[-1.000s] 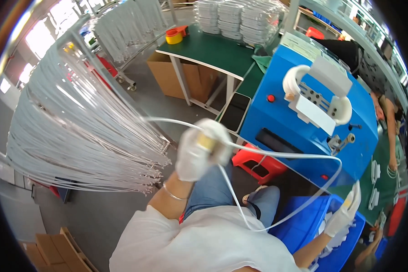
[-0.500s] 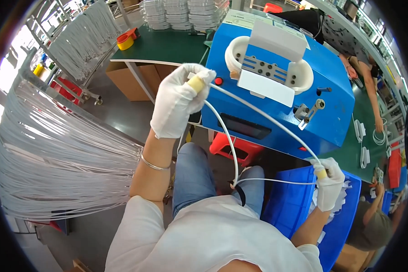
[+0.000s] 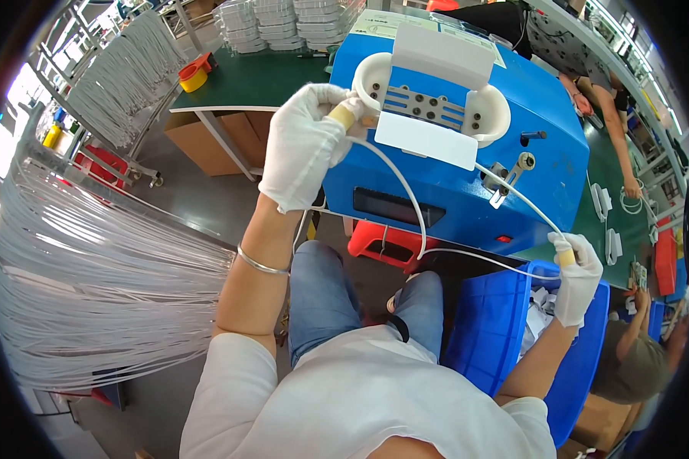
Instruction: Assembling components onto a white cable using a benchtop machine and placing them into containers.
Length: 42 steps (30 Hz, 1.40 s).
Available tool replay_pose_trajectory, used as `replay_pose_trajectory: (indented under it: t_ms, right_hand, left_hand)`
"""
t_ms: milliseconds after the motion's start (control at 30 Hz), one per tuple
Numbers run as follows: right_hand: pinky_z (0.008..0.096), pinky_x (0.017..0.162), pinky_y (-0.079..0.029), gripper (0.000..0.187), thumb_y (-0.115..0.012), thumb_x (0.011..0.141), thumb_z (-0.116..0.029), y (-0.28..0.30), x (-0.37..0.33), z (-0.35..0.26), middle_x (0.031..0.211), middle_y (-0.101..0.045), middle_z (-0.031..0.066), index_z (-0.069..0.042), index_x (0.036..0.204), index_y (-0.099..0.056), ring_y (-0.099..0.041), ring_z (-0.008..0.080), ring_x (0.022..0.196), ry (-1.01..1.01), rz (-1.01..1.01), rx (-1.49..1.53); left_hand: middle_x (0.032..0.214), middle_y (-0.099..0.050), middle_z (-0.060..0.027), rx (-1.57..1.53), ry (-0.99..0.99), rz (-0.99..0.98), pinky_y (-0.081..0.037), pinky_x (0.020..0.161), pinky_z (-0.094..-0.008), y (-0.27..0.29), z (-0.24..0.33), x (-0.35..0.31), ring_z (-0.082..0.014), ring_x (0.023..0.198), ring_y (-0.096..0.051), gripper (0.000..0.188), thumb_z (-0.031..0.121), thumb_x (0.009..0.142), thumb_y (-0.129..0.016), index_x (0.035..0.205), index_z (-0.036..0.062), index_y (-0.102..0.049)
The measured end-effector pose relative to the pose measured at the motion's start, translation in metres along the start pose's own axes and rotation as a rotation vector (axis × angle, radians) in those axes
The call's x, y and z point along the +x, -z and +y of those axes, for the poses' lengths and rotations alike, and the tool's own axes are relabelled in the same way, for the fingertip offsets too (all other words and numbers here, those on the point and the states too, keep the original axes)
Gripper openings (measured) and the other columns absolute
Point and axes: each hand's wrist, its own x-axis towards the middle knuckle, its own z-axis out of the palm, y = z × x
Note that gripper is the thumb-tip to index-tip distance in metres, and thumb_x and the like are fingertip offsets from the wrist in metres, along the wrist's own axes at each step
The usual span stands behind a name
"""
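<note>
Both hands wear white gloves with a yellowish band on the thumb. Raised at the left of a blue machine [image 3: 543, 183], my left hand [image 3: 306, 145] is closed on a white cable [image 3: 416, 203], its fingers beside the machine's white rounded guard [image 3: 369, 76]. My right hand [image 3: 579, 279], lower and to the right above a blue bin [image 3: 482, 329], pinches another part of the cable. Between the hands, one stretch runs behind the white front plate [image 3: 426, 141] and comes out at its right. A slack loop hangs below, in front of the machine.
A thick bundle of pale cables [image 3: 107, 283] hangs at my left. Stacked clear trays [image 3: 275, 23] and an orange-yellow tape dispenser [image 3: 194, 74] stand on the green table [image 3: 241, 84]. A red stool [image 3: 379, 243] is under the machine. Co-workers handle cables at the right.
Both hands have moved up toward the machine, the right one also outward. The upper stretch of cable has gone from in front of the machine to behind its white front plate.
</note>
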Motion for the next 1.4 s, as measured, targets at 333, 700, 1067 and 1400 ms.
replay_pose_trajectory:
  t_ms: [333, 700, 1067, 1400]
  right_hand:
    - [0.0189, 0.047, -0.025, 0.018, -0.054, 0.092, -0.019, 0.066, 0.066, 0.004, 0.062, -0.044, -0.0069, -0.005, 0.086, -0.063, -0.036, 0.0007, 0.053, 0.043, 0.137, -0.148]
    - [0.0177, 0.058, -0.037, 0.013, -0.059, 0.087, -0.013, 0.041, 0.136, 0.026, 0.075, -0.060, -0.0022, -0.002, 0.084, -0.067, -0.048, 0.0026, 0.066, 0.142, -0.019, -0.146]
    - [0.0147, 0.049, -0.026, 0.013, -0.063, 0.087, -0.017, 0.070, 0.084, 0.019, 0.070, -0.057, -0.0064, -0.005, 0.084, -0.067, -0.039, -0.0018, 0.057, 0.031, 0.111, -0.023]
    - [0.0158, 0.039, -0.020, 0.013, -0.061, 0.087, -0.016, 0.073, 0.062, 0.024, 0.058, -0.046, -0.0066, -0.004, 0.083, -0.063, -0.032, -0.0021, 0.043, -0.103, -0.005, 0.071]
  left_hand:
    - [0.083, -0.066, -0.0047, 0.329, -0.402, 0.076, -0.049, 0.065, -0.0208, -0.006, -0.012, -0.005, -0.0054, 0.071, -0.058, 0.016, 0.009, 0.086, -0.066, 0.096, 0.0005, -0.058]
    - [0.066, -0.051, 0.0045, 0.534, -0.274, 0.210, -0.037, 0.053, -0.0178, 0.051, -0.012, -0.045, -0.0016, 0.059, -0.042, 0.036, 0.011, 0.087, -0.065, 0.122, 0.0067, -0.060]
    - [0.066, -0.058, 0.0002, 0.486, 0.046, -0.126, -0.040, 0.051, -0.0172, 0.077, -0.011, -0.103, -0.0037, 0.055, -0.050, 0.030, 0.016, 0.091, -0.060, 0.114, -0.0027, -0.060]
    - [0.087, -0.063, -0.0031, 0.262, 0.306, -0.806, -0.048, 0.071, -0.0213, 0.004, -0.071, -0.124, -0.0075, 0.077, -0.057, 0.031, 0.005, 0.088, -0.059, 0.118, 0.0042, -0.061]
